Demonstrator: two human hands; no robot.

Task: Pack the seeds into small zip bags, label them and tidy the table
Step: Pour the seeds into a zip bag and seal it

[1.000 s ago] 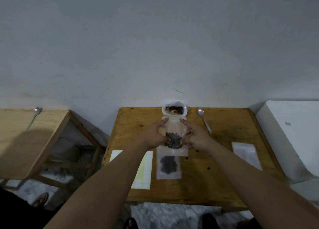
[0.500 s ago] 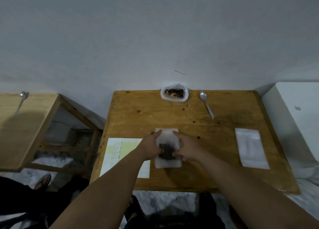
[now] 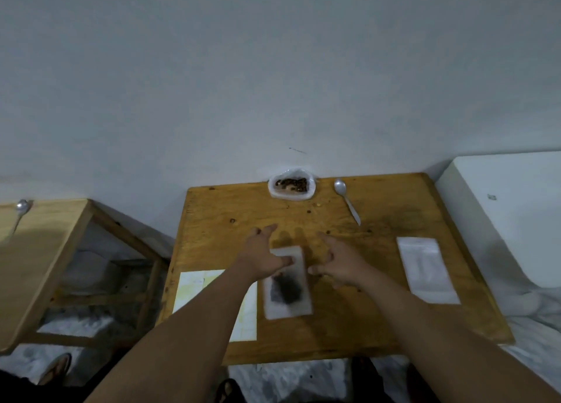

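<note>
**Wooden table [image 3: 382, 238], filled zip bag [image 3: 287, 290] down flat**

Against pale wall. Filled zip bag of dark seeds near front edge, between label sheet [image 3: 194, 284] on the left and empty zip bags [image 3: 426, 269] on the right. Over its far end, left hand [image 3: 262, 255] and right hand [image 3: 340, 264], fingers spread, gripping nothing; thumb contact with bag unclear through blur. At far edge, open seed pouch [image 3: 292, 185] beside spoon [image 3: 346, 199].

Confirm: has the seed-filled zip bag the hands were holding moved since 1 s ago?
Yes. Against the table, the seed bag went from mid-table toward the near edge. It now lies flat just right of the label sheet.
</note>
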